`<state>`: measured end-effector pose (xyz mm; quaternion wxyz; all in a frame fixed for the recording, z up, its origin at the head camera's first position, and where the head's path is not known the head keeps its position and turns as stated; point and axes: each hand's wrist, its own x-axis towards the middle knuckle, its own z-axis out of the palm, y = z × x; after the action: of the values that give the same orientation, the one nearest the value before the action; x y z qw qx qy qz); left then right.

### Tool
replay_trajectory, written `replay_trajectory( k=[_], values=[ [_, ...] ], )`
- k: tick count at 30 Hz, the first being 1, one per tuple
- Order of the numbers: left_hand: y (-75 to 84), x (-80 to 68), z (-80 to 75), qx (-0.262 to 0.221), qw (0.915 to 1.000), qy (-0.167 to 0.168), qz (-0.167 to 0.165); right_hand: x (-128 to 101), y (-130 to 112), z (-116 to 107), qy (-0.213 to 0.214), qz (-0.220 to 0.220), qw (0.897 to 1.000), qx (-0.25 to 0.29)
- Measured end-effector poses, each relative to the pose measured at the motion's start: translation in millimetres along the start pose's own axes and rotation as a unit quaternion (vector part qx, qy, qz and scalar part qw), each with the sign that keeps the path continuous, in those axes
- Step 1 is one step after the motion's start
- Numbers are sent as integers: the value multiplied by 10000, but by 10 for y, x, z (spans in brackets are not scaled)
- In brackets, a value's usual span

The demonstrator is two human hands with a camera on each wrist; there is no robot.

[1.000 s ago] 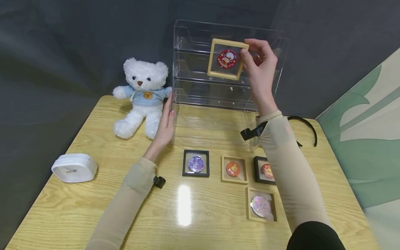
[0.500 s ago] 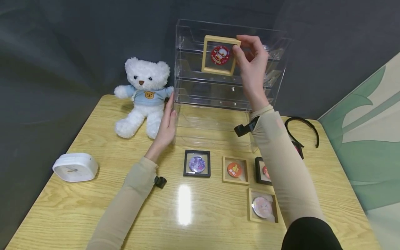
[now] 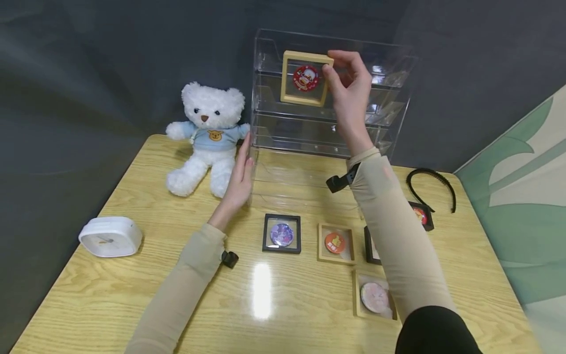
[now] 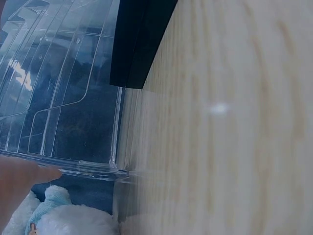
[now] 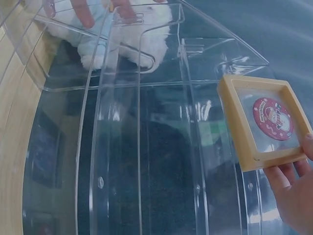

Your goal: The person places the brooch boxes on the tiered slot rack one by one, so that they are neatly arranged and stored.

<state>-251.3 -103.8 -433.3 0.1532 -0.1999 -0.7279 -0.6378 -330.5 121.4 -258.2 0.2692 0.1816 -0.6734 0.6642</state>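
My right hand [image 3: 353, 93] pinches a yellow square display frame [image 3: 304, 103] by its right edge. Inside the frame's clear film sits a round red badge [image 3: 306, 78] with a cartoon character. Hand and frame are up at the upper tiers of a clear acrylic tiered rack [image 3: 283, 132]. In the right wrist view the frame [image 5: 242, 129] appears tilted, with fingers behind it and the thumb in front. My left hand [image 3: 240, 184] rests with straight fingers along the rack's left side, beside the teddy bear. In the left wrist view its fingertip [image 4: 46, 174] lies at the clear side panel.
A white teddy bear [image 3: 205, 157] in a blue shirt sits left of the rack. A white clock [image 3: 110, 238] stands farther left. Several framed badges lie in front, including a black frame [image 3: 282, 250] and a yellow frame [image 3: 336, 258]. A black headband [image 3: 435, 174] lies at right.
My right hand has carried the yellow frame leftward and slightly up in front of the rack's upper tiers. The left hand stays against the rack's side.
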Motion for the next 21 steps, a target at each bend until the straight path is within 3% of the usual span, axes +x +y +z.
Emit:
replay_trajectory(
  k=[21],
  values=[
    [12, -18, 86, -161, 9999, -31, 56, -45, 57, 150, -94, -97, 9999, 99]
  ],
)
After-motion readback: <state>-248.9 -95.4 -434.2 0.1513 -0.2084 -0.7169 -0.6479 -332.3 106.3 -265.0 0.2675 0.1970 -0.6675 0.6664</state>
